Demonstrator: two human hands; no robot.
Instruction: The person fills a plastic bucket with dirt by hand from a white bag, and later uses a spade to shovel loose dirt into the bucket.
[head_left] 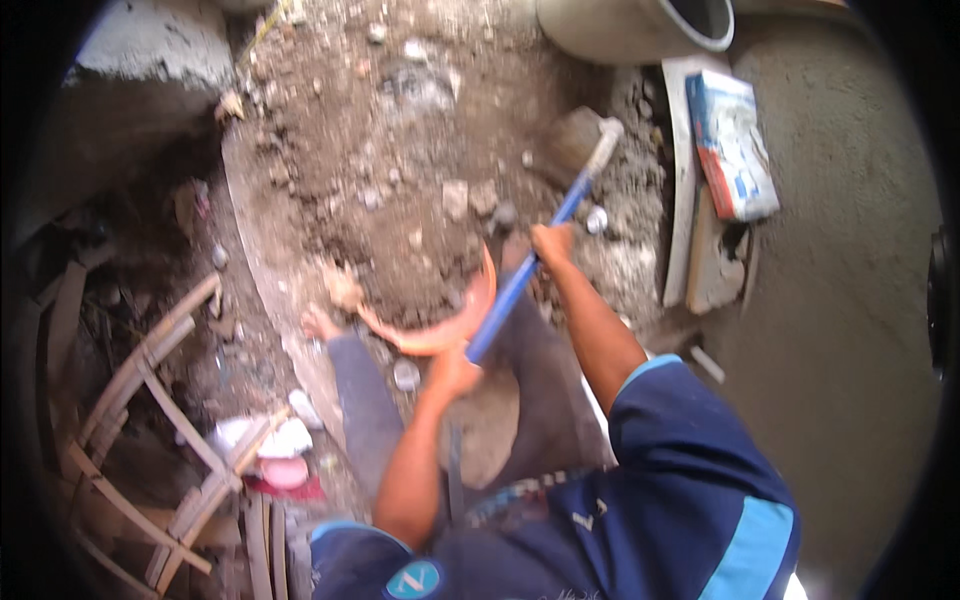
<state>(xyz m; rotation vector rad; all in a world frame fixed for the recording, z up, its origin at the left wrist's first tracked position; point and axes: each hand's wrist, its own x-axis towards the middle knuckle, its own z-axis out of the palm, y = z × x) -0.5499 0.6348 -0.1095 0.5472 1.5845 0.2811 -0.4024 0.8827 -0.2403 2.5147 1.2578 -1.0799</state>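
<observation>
Both my hands are wrapped round the blue handle of a hoe (pixel 517 285), which slants up and away to the right. My left hand (pixel 455 372) grips the near end of the handle, low over my legs. Farther along it, my right hand (pixel 553 243) is closed on the shaft. At the far end, a pale socket and a brown, blurred blade rest on or just above the soil; I cannot tell which. An orange basin (pixel 425 341) stands between my legs, its curved rim showing round dark soil (pixel 415 285), just left of the handle.
Loose earth with stones spreads ahead. At the far right lies a grey rounded vessel (pixel 630 28). A white, blue and red packet (pixel 735 148) rests on boards (pixel 680 200). Wooden slat framework (pixel 185 400) and a pink item (pixel 284 473) are at lower left. My bare foot (pixel 320 323) stands left of the basin.
</observation>
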